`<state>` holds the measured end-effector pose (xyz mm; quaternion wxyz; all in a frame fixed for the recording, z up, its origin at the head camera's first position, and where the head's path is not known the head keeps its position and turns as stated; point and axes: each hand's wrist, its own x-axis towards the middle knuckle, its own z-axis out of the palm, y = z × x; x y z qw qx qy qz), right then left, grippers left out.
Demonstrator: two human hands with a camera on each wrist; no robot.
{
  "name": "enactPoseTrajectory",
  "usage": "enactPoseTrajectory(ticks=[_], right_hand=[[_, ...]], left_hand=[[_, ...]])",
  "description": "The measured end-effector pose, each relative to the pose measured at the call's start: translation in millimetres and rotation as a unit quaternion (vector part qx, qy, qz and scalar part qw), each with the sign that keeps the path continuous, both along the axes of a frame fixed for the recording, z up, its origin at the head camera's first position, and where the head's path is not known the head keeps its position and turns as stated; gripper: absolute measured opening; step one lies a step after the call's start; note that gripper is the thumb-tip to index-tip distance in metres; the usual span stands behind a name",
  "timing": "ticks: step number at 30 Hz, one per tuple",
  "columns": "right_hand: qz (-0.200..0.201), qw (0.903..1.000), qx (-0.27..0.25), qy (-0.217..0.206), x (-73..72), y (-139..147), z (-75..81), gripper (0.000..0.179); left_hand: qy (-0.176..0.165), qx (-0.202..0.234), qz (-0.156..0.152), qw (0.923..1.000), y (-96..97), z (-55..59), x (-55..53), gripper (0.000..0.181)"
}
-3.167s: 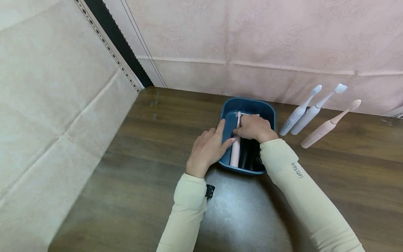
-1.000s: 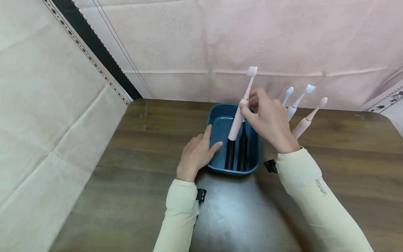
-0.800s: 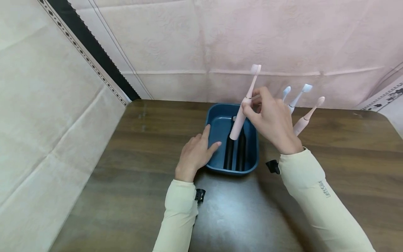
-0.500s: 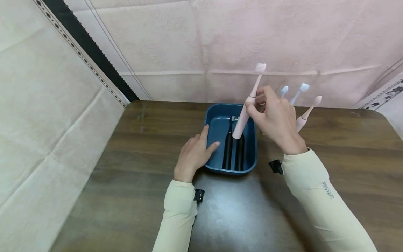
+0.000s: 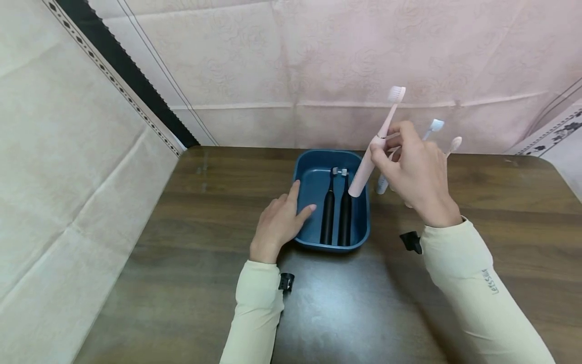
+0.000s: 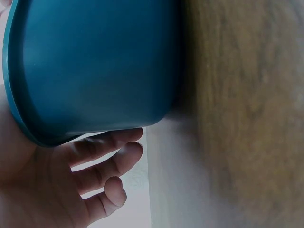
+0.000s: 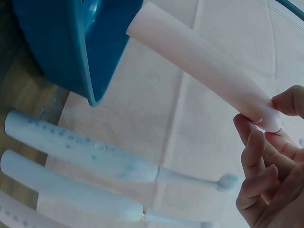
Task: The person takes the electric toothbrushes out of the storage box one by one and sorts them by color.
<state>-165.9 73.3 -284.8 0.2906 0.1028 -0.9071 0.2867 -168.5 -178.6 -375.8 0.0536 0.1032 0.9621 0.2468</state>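
Observation:
My right hand [image 5: 416, 169] pinches a pink electric toothbrush [image 5: 367, 164] near the top of its handle, bristles up. Its lower end hangs above the right rim of a blue plastic bin [image 5: 304, 237]. Inside the bin lie two black electric toothbrushes, a left one [image 5: 327, 217] and a right one [image 5: 344, 217], side by side. My left hand [image 5: 277, 222] rests at the bin's left side, thumb over the rim; in the left wrist view its loose fingers [image 6: 97, 175] lie along the outer wall.
Right of the bin stand two light blue toothbrushes, one nearer the bin [image 7: 85, 147] and one beside it [image 7: 71, 190], and a pink toothbrush [image 7: 23, 213]. My right hand partly hides them in the head view. A cloth-covered wall [image 5: 227, 65] rises behind the wooden table [image 5: 191, 227].
My right hand has lifted the pink toothbrush out of the bin and carried it rightward, uncovering the black toothbrushes. My left hand has stayed at the bin.

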Motion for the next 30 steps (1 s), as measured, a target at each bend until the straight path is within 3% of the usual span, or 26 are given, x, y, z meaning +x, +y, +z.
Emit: enactPoseTrajectory(ticks=[9,21,30], right_hand=[[-0.025,0.9996,-0.008,0.007,12.2,18,3.5,0.030],[-0.061,0.9969,-0.008,0.049,28.3,45,-1.0,0.027],[-0.110,0.9921,0.001,0.059,40.4,70,-2.8,0.028]], left_hand=[[-0.004,0.004,0.001,1.0000,0.3,0.1,0.6,0.077],[-0.012,0.019,-0.001,0.9998,-1.6,0.6,-0.4,0.077],[-0.017,0.015,0.000,0.9997,-0.7,1.4,0.5,0.077]])
